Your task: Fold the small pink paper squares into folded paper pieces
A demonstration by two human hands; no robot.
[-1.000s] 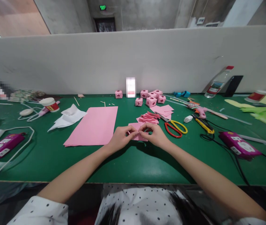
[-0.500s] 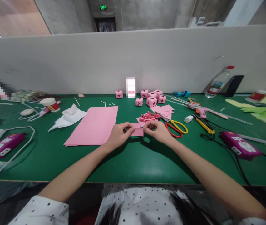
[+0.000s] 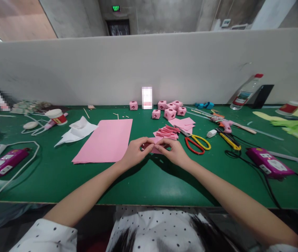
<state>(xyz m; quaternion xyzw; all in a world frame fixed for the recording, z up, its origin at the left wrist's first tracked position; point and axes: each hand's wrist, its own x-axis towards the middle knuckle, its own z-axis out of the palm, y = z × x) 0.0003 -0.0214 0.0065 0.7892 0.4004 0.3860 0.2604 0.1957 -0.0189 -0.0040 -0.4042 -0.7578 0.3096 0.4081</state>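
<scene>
A small piece of pink paper (image 3: 157, 150) is pinched between my two hands above the green table. My left hand (image 3: 137, 151) grips it from the left, and my right hand (image 3: 174, 151) from the right, thumbs almost touching at its middle. Fingers cover much of the paper. Just beyond my right hand lies a pile of folded pink paper pieces (image 3: 168, 131), with flat pink squares (image 3: 187, 122) behind it. To the right of that hand rest scissors (image 3: 196, 144) with red and yellow handles. Large pink sheets (image 3: 107, 140) lie left of my left hand.
Several pink paper cubes (image 3: 170, 113) stand at the back near a bright upright screen (image 3: 147, 98). On the right are a pink glue gun (image 3: 226, 125), a yellow cutter (image 3: 230, 140) and a purple power strip (image 3: 268, 162). White crumpled paper (image 3: 79, 129) and a paper cup (image 3: 57, 116) sit left.
My hands have come closer together on the small pink paper, with the right thumb moving left to its middle. The paper now shows less between the fingers.
</scene>
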